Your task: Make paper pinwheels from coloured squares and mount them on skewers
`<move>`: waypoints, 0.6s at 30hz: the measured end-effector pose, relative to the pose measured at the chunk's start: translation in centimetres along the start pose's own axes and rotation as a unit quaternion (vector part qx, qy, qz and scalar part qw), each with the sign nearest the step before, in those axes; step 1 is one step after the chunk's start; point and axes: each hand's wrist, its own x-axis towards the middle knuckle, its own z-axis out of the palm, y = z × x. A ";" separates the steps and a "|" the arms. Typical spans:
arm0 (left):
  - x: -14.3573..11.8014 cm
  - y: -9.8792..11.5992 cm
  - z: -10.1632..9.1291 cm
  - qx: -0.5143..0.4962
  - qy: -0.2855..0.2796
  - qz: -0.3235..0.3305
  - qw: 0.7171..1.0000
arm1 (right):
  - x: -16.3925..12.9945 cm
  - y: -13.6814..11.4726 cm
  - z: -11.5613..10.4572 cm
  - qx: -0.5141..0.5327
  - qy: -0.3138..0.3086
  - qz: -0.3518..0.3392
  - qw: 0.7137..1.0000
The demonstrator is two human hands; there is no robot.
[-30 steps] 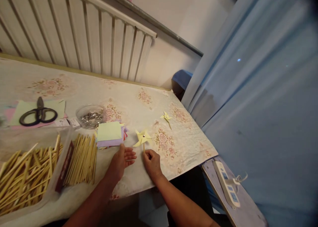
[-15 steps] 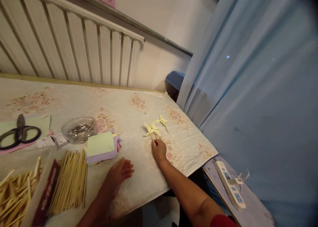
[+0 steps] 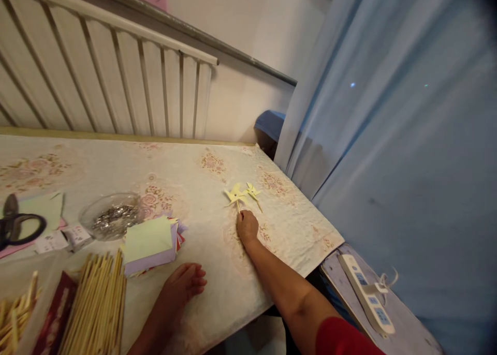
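My right hand (image 3: 247, 226) is closed round the stick of a yellow paper pinwheel (image 3: 235, 195), reaching over the far right part of the table. Just beyond it a second yellow pinwheel (image 3: 252, 191) lies on the cloth, close to the held one. My left hand (image 3: 185, 284) rests low over the cloth with fingers loosely apart and nothing in it. The stack of coloured paper squares (image 3: 149, 239), pale green on top, is the nearest thing to it. Left of that lies a bundle of thin wooden sticks (image 3: 95, 306).
A clear bowl of small metal pieces (image 3: 116, 218) stands behind the paper, with small white boxes (image 3: 76, 235) beside it. Black-handled scissors (image 3: 23, 228) lie at far left. A plastic bin (image 3: 46, 277) holds short sticks. A power strip (image 3: 367, 293) lies right, below the blue curtain (image 3: 388, 179).
My right hand has moved the held pinwheel slightly away from me, closer beside the lying one. The view has turned a little to the right. My left hand stays empty.
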 end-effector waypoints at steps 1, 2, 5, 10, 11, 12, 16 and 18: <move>0.1 -0.1 -0.1 0.001 0.001 0.000 1.000 | 0.2 0.1 0.1 -0.009 -0.003 0.001 1.000; 0.1 -0.1 -0.1 0.003 0.005 0.001 1.000 | 0.4 0.1 0.2 -0.016 -0.004 0.003 1.000; 0.1 -0.1 0.0 0.007 0.011 0.001 1.000 | 1.0 0.2 0.6 -0.034 -0.001 0.015 0.999; 0.1 -0.1 0.2 0.007 0.011 0.001 1.000 | 1.7 0.1 1.0 -0.055 0.003 0.031 0.998; 0.1 -0.1 0.2 0.007 0.011 0.002 1.000 | 1.8 0.1 1.0 -0.058 0.004 0.033 0.998; 0.1 -0.1 0.2 0.008 0.011 0.003 1.000 | 1.8 0.0 1.0 -0.060 0.004 0.036 0.998; 0.2 -0.1 0.2 0.014 0.013 -0.001 1.000 | 1.7 -0.2 0.7 -0.061 0.012 0.049 0.997; 0.2 -0.1 0.2 0.015 0.009 0.004 1.000 | 1.4 -0.2 0.5 -0.058 0.019 0.054 0.997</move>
